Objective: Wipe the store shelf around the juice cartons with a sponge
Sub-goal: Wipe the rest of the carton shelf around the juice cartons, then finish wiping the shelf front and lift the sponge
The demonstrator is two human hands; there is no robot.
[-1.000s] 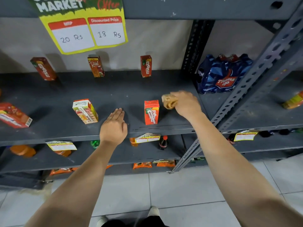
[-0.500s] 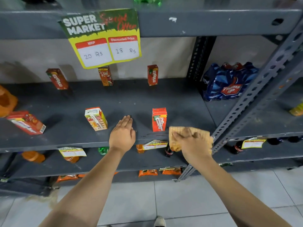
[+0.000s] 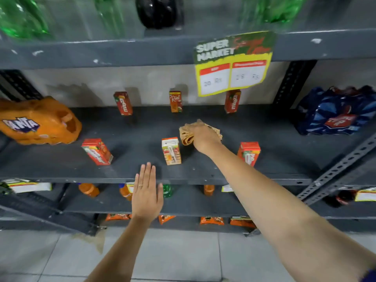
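My right hand point(image 3: 204, 137) presses a crumpled tan sponge cloth point(image 3: 188, 132) onto the dark grey shelf point(image 3: 142, 129), just behind and right of a white-and-orange juice carton point(image 3: 171, 151). A red carton point(image 3: 249, 153) stands to the right of my forearm, and another red carton point(image 3: 97, 151) leans at the left. Three cartons stand along the back wall: a red one point(image 3: 123, 103), an orange one point(image 3: 175, 101) and a red one point(image 3: 232, 101). My left hand point(image 3: 147, 192) is flat with fingers together, its fingertips at the shelf's front edge, holding nothing.
An orange Fanta pack point(image 3: 38, 122) lies at the shelf's left end and a blue Thums Up pack point(image 3: 335, 110) at the right. A price sign point(image 3: 233, 64) hangs from the shelf above. A slanted metal brace point(image 3: 335, 169) crosses at right. Bottles and snack packets fill the lower shelves.
My right hand has carried the sponge from the shelf's front edge, right of the front cartons, back and left onto the shelf behind the middle carton. The view has swung left and upward.
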